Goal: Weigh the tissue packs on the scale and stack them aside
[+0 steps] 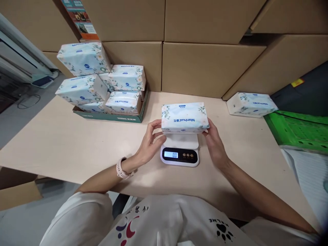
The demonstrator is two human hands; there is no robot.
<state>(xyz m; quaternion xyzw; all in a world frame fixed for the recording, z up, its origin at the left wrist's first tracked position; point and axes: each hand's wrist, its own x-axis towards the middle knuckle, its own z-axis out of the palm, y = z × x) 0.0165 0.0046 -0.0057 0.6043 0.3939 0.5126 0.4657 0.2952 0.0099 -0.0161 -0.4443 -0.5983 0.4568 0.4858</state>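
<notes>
Between my two hands is a pack of tissues (184,117), white and pale blue with a floral print, held over the back of a white digital scale (180,140). My left hand (151,141) grips the pack's left end, thumb toward me. At the opposite end, my right hand (214,141) has its fingers closed against the side, partly hidden by the pack. The scale's lit display (171,155) reads 0.0. Whether the pack's underside touches the scale's plate cannot be seen.
On the table's left, a green open carton (115,118) holds several stacked tissue packs (83,58). One more tissue pack (251,104) lies at the right, beside a green plastic crate (298,133). Large cardboard boxes (205,68) form a wall along the table's back edge.
</notes>
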